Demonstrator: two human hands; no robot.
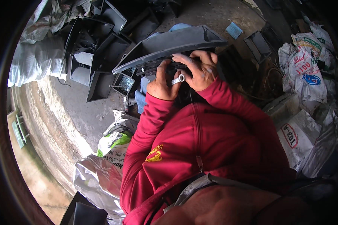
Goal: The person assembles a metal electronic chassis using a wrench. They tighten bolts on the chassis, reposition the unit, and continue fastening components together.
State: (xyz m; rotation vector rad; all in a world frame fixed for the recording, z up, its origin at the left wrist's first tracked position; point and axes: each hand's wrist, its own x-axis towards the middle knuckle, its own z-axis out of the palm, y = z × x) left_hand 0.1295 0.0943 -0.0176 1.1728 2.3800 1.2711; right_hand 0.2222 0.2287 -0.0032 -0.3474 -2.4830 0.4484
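Housing (169,45) above hands (180,77), tool (178,79) between

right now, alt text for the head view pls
A person in a red zip jacket holds a long curved dark grey plastic housing, left hand beneath it and right hand gripping a small white tube. Black plastic casings and white printed sacks surround them.

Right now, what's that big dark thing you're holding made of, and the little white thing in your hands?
The dark panel looks like moulded plastic: matt grey-black, thin walls, with ribs. The small white tube, between the left hand and right hand, looks like smooth plastic or metal; too small to tell.
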